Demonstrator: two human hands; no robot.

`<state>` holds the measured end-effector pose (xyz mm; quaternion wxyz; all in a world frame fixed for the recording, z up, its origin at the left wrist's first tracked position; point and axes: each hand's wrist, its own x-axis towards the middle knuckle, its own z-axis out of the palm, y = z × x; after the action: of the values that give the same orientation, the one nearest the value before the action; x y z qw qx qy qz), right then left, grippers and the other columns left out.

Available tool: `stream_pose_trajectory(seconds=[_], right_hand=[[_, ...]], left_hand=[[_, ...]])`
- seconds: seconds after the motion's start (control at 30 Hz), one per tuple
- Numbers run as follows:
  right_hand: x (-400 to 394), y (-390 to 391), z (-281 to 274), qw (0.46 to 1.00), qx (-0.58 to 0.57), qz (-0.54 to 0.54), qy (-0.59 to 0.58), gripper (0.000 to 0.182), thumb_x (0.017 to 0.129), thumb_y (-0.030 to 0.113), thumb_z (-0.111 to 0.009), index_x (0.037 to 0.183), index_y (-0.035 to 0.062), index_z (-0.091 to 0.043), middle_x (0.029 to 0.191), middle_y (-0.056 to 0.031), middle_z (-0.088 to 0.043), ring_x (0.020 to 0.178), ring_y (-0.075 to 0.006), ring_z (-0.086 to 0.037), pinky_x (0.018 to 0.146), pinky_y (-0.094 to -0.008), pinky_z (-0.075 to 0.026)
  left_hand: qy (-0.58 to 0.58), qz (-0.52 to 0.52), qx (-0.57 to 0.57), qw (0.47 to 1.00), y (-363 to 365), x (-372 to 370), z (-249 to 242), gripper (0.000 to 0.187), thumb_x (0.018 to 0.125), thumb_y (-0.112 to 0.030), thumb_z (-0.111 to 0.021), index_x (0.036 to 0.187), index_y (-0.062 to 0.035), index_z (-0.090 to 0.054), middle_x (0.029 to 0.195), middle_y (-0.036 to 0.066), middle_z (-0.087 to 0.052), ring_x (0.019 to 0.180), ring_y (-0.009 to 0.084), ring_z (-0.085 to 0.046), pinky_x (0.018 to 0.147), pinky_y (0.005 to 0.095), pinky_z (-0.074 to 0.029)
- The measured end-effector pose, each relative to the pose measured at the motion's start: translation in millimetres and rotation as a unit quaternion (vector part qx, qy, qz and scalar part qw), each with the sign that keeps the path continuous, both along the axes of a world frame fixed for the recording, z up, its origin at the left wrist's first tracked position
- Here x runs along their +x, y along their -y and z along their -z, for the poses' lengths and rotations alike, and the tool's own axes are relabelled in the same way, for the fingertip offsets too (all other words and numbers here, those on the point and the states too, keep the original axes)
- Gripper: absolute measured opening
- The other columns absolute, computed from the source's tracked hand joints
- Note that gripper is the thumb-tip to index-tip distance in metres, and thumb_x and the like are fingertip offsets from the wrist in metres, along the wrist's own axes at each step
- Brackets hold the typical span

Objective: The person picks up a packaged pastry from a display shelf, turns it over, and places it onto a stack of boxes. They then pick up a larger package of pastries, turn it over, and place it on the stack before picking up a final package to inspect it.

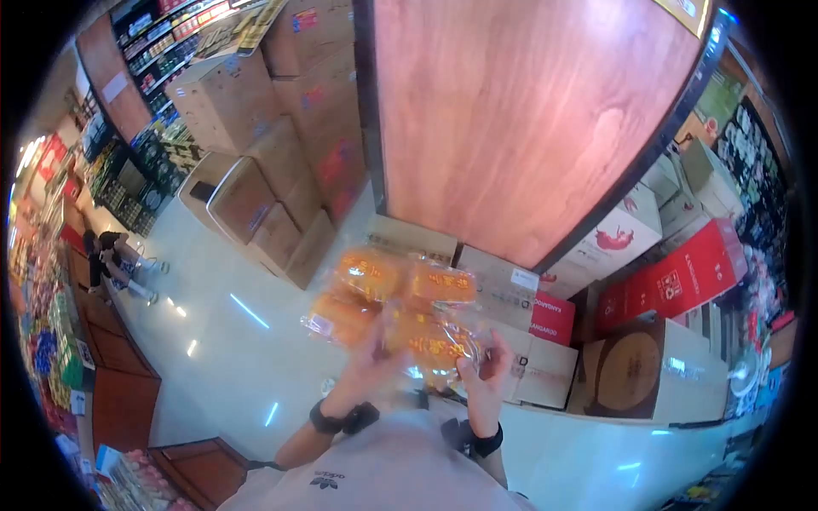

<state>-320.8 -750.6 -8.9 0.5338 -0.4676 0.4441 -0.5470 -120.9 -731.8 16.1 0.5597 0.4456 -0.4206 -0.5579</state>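
Observation:
Several clear plastic packets with orange contents and yellow lettering are in front of me. My right hand [484, 370] pinches the right edge of the nearest packet [430, 345], thumb on its face. My left hand [372, 368], smeared by motion, is at that packet's left edge; I cannot tell whether its fingers grip it. Just beyond the left fingers is a blurred packet [336, 319]. Farther away are an upper left packet [368, 272] and an upper right packet [445, 283]. Both wrists wear black bands.
Brown cartons [281, 162] are stacked at the back left. A wood-faced panel [520, 111] rises ahead, with pale boxes [498, 285] at its foot. A red carton [673, 277] leans at the right. Pale shiny floor [221, 341] lies left, and a person [119, 260] is at the far left.

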Motion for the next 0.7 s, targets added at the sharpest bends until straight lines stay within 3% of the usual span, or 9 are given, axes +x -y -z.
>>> stream_pose_trajectory(seconds=[0.03,0.07,0.17,0.2,0.33,0.43,0.53,0.63,0.7], right_hand=[[0.1,3.2,4.2,0.999,0.026,-0.018,0.022,0.072,0.084,-0.002,-0.067,0.144,0.0052,-0.028,0.128,-0.0091,-0.048,0.117,-0.0182,-0.048,0.097,-0.0303,-0.042],[0.9,7.1,10.1,0.997,0.054,-0.038,0.046,0.075,0.084,-0.001,-0.067,0.146,0.0055,-0.025,0.129,-0.0094,-0.047,0.117,-0.0181,-0.048,0.096,-0.0299,-0.043],[6.3,20.7,29.3,0.994,0.069,-0.078,0.038,0.078,0.084,0.002,-0.068,0.148,0.0053,-0.023,0.128,-0.0105,-0.045,0.115,-0.0179,-0.049,0.089,-0.0292,-0.047],[10.0,24.8,39.6,0.997,0.029,-0.067,0.012,0.071,0.089,0.004,-0.065,0.148,0.0045,-0.025,0.114,-0.0067,-0.05,0.098,-0.014,-0.054,0.077,-0.0259,-0.048],[18.3,38.9,56.8,0.997,0.037,-0.066,-0.027,0.076,0.085,0.011,-0.071,0.147,0.0029,-0.028,0.12,-0.0112,-0.054,0.105,-0.0175,-0.054,0.089,-0.0295,-0.047],[21.2,38.8,46.6,0.995,0.02,-0.054,-0.076,0.074,0.084,0.013,-0.072,0.145,0.0018,-0.031,0.128,-0.014,-0.052,0.112,-0.0192,-0.053,0.094,-0.0311,-0.045],[25.0,39.6,62.0,0.998,-0.002,-0.045,-0.049,0.071,0.084,0.013,-0.072,0.143,0.0013,-0.035,0.134,-0.0147,-0.05,0.119,-0.0209,-0.05,0.1,-0.0323,-0.041],[24.3,40.9,54.2,0.998,0.018,-0.056,-0.025,0.069,0.084,0.012,-0.072,0.142,0.0012,-0.037,0.136,-0.0141,-0.049,0.123,-0.0216,-0.048,0.104,-0.033,-0.038],[25.3,42.0,56.6,0.999,-0.006,-0.047,-0.025,0.067,0.084,0.011,-0.071,0.141,0.0009,-0.038,0.136,-0.0132,-0.049,0.124,-0.0213,-0.047,0.105,-0.0333,-0.037]], left_hand=[[-0.006,-0.004,0.006,1.0,-0.6,-0.8,-1.2,0.073,0.088,-0.002,-0.063,0.148,0.0003,-0.021,0.14,0.01,-0.041,0.124,0.0169,-0.047,0.1,0.0341,-0.046],[0.123,-0.017,-0.042,0.991,4.1,5.8,26.6,0.074,0.089,-0.002,-0.063,0.148,0.0011,-0.02,0.142,0.011,-0.04,0.123,0.0166,-0.046,0.1,0.0323,-0.045],[0.108,-0.016,-0.016,0.994,16.1,9.1,41.2,0.075,0.088,-0.002,-0.065,0.148,0.0011,-0.02,0.143,0.011,-0.038,0.124,0.0165,-0.045,0.098,0.0306,-0.045],[0.127,-0.017,0.003,0.992,20.4,12.1,46.6,0.074,0.089,-0.004,-0.065,0.148,0.0013,-0.02,0.144,0.012,-0.038,0.122,0.0157,-0.046,0.096,0.0303,-0.046],[0.058,-0.002,0.052,0.997,39.6,19.1,53.5,0.071,0.092,-0.009,-0.063,0.148,-0.0001,-0.022,0.135,0.01,-0.046,0.114,0.0134,-0.052,0.09,0.0271,-0.049],[0.095,-0.008,0.135,0.986,39.5,21.8,44.4,0.071,0.091,-0.009,-0.064,0.148,-0.0006,-0.023,0.129,0.008,-0.05,0.109,0.0123,-0.054,0.086,0.0254,-0.049],[0.036,-0.048,0.068,0.996,38.6,18.0,57.0,0.071,0.09,-0.009,-0.065,0.148,-0.0011,-0.025,0.122,0.006,-0.053,0.099,0.0098,-0.056,0.078,0.0233,-0.049],[0.028,-0.054,0.057,0.996,39.5,18.9,66.1,0.07,0.086,-0.005,-0.068,0.144,-0.0027,-0.029,0.134,0.011,-0.046,0.117,0.0186,-0.053,0.091,0.0311,-0.05],[0.037,-0.06,0.063,0.995,38.9,19.1,67.2,0.069,0.087,-0.005,-0.067,0.144,-0.0022,-0.029,0.133,0.011,-0.047,0.119,0.0192,-0.051,0.093,0.0322,-0.049]])
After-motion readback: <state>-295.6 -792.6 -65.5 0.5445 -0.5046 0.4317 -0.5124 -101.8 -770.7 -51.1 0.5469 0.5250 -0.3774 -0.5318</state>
